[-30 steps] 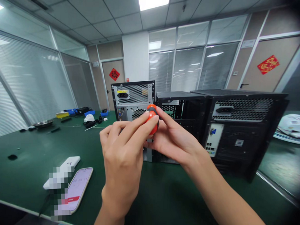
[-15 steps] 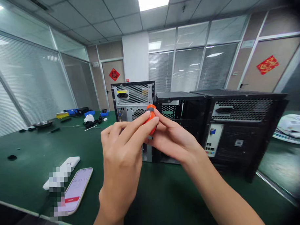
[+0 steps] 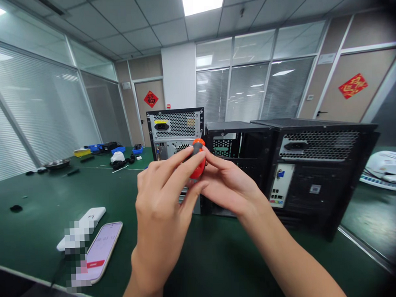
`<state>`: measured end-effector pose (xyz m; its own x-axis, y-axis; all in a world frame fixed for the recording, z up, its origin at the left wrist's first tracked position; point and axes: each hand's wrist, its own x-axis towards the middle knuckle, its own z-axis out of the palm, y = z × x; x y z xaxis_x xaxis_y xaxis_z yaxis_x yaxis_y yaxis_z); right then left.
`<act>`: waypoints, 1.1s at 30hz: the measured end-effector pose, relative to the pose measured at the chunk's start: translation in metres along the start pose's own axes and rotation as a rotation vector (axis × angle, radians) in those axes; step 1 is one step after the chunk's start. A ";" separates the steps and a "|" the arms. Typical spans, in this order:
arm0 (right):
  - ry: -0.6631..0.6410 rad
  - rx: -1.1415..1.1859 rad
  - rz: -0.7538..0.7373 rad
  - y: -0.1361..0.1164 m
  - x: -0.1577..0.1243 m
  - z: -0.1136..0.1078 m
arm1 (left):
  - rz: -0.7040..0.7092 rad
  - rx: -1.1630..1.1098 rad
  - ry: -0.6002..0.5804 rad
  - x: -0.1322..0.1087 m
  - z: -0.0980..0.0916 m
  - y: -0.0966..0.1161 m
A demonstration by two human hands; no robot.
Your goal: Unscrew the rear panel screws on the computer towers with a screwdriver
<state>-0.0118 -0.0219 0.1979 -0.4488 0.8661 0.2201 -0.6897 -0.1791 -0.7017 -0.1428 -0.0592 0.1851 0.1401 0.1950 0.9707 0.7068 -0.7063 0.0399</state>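
- Screwdriver [image 3: 199, 169], red and black, stands before the silver-backed computer tower [image 3: 175, 119], near its right edge; tip contact cannot be told.
- Left hand [image 3: 164, 201]: half-curled, two fingertips on the handle, thumb just below; too light a pinch could let it slip or twist.
- Right hand [image 3: 228, 177]: fingers beside the handle, grip mostly hidden; tilting could scrape the panel.
- Phone [image 3: 104, 247]: well apart, left.
- Middle black case [image 3: 258, 142]: beside the tower, limiting rightward room.
- Right black case [image 3: 319, 172]: farther over.

The handle [image 3: 199, 170] looks glossy plastic. Behind the handle, the silver tower [image 3: 176, 132] is perforated metal; left of the handle, the phone [image 3: 103, 249] has smooth, glossy glass.
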 end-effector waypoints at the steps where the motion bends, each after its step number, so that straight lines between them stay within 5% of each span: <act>1: 0.000 0.000 0.001 -0.001 0.000 0.000 | -0.017 -0.006 0.018 0.000 0.002 0.001; 11: -0.012 -0.009 -0.013 -0.002 -0.001 0.000 | -0.268 0.009 0.219 0.000 0.020 0.012; 17: -0.039 -0.002 -0.035 -0.001 -0.001 -0.002 | -0.339 0.088 0.187 -0.001 0.022 0.012; 33: -0.015 -0.012 -0.052 0.002 0.000 0.005 | -0.271 0.159 0.183 -0.003 0.033 0.011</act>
<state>-0.0161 -0.0249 0.1997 -0.4208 0.8670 0.2667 -0.7054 -0.1279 -0.6972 -0.1124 -0.0448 0.1748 -0.1835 0.2258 0.9567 0.8022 -0.5281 0.2785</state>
